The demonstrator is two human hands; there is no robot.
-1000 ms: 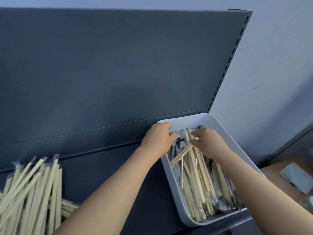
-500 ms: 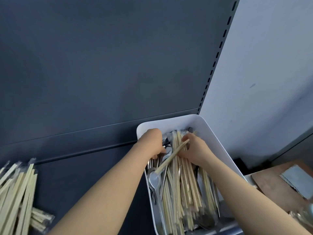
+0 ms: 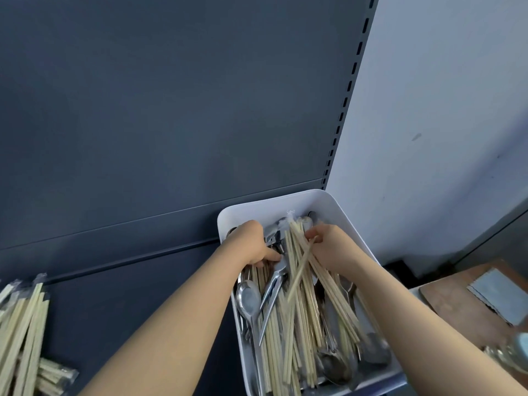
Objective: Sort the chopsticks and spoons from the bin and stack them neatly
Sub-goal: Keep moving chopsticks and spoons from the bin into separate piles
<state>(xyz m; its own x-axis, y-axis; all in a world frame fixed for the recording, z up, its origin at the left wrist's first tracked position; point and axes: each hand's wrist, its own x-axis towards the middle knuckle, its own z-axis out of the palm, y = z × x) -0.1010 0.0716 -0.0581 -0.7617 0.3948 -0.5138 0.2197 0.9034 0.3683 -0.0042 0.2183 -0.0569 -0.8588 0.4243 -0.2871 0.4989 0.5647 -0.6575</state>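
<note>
A white bin [image 3: 320, 200] sits at the right end of the dark shelf, full of pale wooden chopsticks [image 3: 297, 324] mixed with metal spoons [image 3: 248, 298]. Both hands are inside its far end. My left hand [image 3: 251, 244] is curled over metal spoon handles at the bin's left side. My right hand [image 3: 328, 244] grips a bundle of chopsticks, and one chopstick [image 3: 300, 272] sticks out slantwise across the heap. A pile of sorted wrapped chopsticks [image 3: 25, 332] lies on the shelf at the far left.
The dark shelf back panel [image 3: 171, 110] rises right behind the bin, with a slotted upright [image 3: 347, 92] at its right edge. A pale wall [image 3: 443, 110] stands to the right. Lower right holds a brown board [image 3: 457, 307] with a grey sheet on it.
The view has swung right and down, bringing the bin nearer the centre. My right hand has gathered more chopsticks, and the slanted chopstick now tilts more steeply. My left hand stays on the spoons.
</note>
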